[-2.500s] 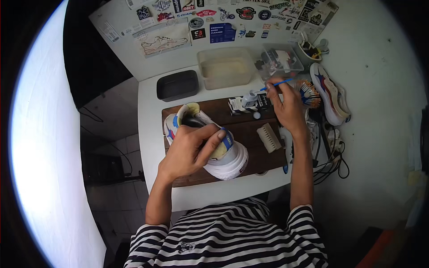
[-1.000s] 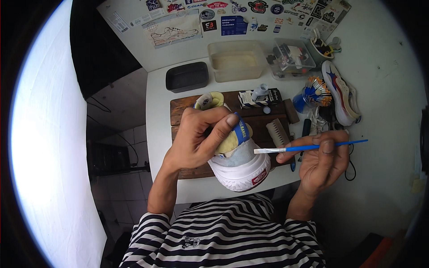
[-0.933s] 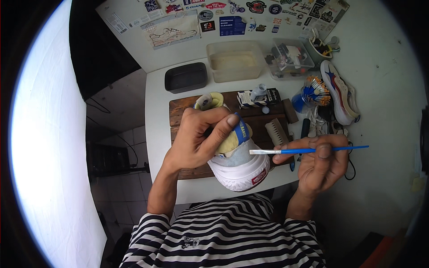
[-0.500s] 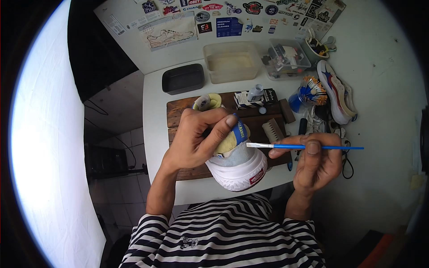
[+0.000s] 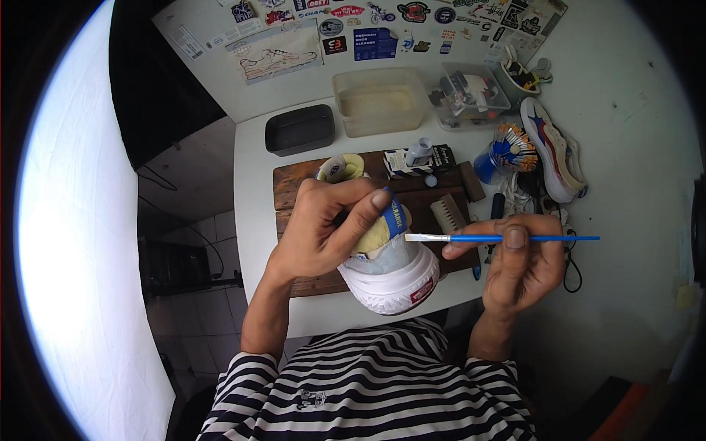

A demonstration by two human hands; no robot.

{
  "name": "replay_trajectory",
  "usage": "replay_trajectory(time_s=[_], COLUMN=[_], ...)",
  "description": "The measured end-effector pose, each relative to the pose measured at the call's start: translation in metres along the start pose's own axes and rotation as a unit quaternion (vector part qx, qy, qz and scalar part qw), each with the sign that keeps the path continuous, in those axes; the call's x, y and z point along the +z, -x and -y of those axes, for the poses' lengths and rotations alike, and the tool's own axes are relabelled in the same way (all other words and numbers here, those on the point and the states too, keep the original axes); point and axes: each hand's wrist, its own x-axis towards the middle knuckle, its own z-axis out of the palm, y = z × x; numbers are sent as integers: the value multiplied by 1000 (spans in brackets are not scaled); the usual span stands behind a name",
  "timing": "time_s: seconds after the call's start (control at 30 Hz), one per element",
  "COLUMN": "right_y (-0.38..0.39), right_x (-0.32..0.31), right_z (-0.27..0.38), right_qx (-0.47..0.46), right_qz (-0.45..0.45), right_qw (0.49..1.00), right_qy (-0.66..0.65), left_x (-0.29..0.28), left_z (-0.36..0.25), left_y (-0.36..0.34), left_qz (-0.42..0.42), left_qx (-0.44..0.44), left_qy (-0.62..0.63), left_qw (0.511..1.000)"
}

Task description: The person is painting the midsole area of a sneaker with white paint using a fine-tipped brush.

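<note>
My left hand is closed on the upper of a sneaker, gripping near its yellow tongue with a blue band; the white sole and light grey toe face me. My right hand holds a slim blue paintbrush level, its pale flat tip at the edge of the grey area beside the band. Beneath the shoe lies a dark wooden board. An open small bottle stands on a striped box, with a round cap just below.
Along the back are a black tray, translucent tub, bin of odds and ends and holder. To the right are a brush cup, another sneaker and cables. A scrub brush lies on the board.
My right hand with the paintbrush has come down from beside the bottle to the shoe, then edged left and slightly up. My left hand still grips the shoe, now raised slightly and turned.
</note>
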Motion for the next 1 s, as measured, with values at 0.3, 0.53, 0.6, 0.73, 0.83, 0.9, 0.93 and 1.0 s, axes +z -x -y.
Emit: replay_trajectory(time_s=[0.3,0.53,0.6,0.73,0.83,0.9,0.93,1.0], right_y=[0,5,7,9,8,7,6,5], right_x=[-2,2,1,-6,-3,-3,-6,-7], right_z=[-7,-10,-13,-18,-17,-17,-18,-16], right_qx=[-3,10,25,59,52,45,44,43], right_qz=[25,4,1,-18,-23,-21,-21,-20], right_qw=[1000,998,995,994,994,993,995,996], right_qy=[-14,-67,-92,-85,-96,-106,-88,-69], left_x=[-1,-2,-2,-2,-1,-1,-1,-1], left_z=[1,-4,-3,-2,-3,-4,-4,-3], left_y=[0,0,1,1,2,1,1,1], left_qz=[2,1,0,2,-3,-13,-13,-2], left_qx=[0,-8,-7,0,-5,-4,-4,-15], left_qy=[-5,-4,-1,-5,0,2,3,-1], left_qw=[1000,1000,1000,1000,1000,1000,1000,1000])
